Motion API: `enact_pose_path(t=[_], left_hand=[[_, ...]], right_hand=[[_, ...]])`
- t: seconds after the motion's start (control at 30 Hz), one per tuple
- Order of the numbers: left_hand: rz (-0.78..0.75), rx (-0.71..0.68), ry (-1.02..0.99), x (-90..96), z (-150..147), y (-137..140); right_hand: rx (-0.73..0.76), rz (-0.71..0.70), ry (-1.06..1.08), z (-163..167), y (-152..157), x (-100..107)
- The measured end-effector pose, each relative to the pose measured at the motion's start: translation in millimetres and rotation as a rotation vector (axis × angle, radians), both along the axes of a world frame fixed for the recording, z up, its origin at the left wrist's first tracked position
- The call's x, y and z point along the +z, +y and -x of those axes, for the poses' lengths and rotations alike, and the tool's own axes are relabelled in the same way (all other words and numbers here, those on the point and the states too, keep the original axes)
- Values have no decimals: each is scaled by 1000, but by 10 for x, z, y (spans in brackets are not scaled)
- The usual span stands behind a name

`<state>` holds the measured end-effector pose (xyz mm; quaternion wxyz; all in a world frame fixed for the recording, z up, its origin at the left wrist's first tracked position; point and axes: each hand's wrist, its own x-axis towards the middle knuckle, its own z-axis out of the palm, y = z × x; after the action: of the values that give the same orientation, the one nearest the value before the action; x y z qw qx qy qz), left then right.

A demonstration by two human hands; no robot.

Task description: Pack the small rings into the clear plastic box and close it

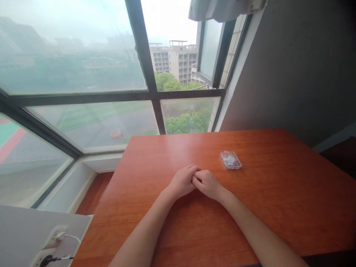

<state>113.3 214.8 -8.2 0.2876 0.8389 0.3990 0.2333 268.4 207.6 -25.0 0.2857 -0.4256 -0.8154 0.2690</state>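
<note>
Box (231, 160) of clear plastic, with small pieces (230, 161) inside, lies on the table (194, 230) a little beyond the right hand (207, 182), not touched, probably set there so that it is near but gives the forearms (148, 230) their space. The left hand (183, 181) and the right one are joined, fingers (194, 169) curled over each other, as I judge for simple rest; how firmly they close, or whether the palms hide something, I cannot tell.

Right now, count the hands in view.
2: the left hand and the right hand, touching each other over the table, to the left of the clear box; no others show.
</note>
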Motion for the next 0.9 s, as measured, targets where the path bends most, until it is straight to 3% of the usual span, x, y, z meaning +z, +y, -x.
enact_pose_path(t=[0.9], left_hand=[[-17, 6, 34, -2, -11, -1]], right_hand=[[27, 2, 33, -13, 6, 4]])
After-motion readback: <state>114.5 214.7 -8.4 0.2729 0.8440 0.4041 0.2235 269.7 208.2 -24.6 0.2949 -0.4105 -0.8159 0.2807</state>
